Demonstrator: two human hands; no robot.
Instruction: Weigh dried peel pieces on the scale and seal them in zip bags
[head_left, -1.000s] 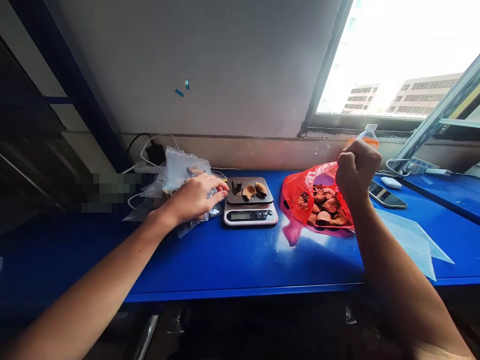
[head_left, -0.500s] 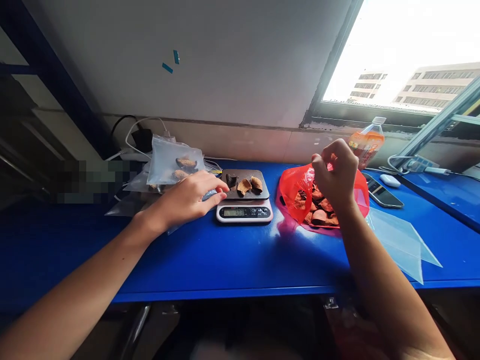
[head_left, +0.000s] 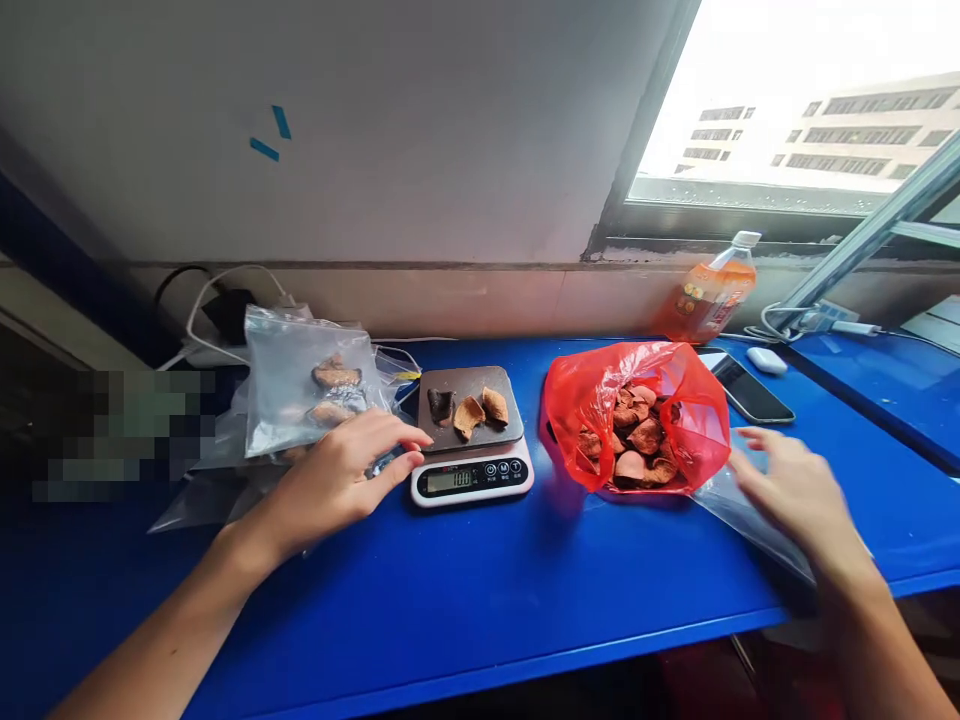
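Note:
A small kitchen scale [head_left: 480, 483] sits on the blue table, its display lit with digits that look like 100. Three curved, dried husk-like pieces lie on its metal plate: a dark one [head_left: 441, 406] and two brown ones, the middle one [head_left: 469, 418] among them. Beside the plate's left edge my left hand [head_left: 345, 475] hovers, thumb and fingers apart, holding nothing. My right hand [head_left: 799, 490] is over flat clear plastic bags [head_left: 750, 520], fingers stretched out and slightly blurred. Between the scale and that hand stands an open red plastic bag [head_left: 697, 395] full of similar brown pieces [head_left: 645, 435].
Filled clear zip bags [head_left: 277, 380] are piled left of the scale, partly behind my left hand. An orange drink bottle [head_left: 712, 295] stands by the window. A phone [head_left: 750, 388] and a white earbud case [head_left: 766, 361] lie at the right. Cables run along the wall.
My right hand has moved from above the red bag, where it was closed, down and right to the clear bags, and is now open. My left hand remains by the scale. The view has shifted.

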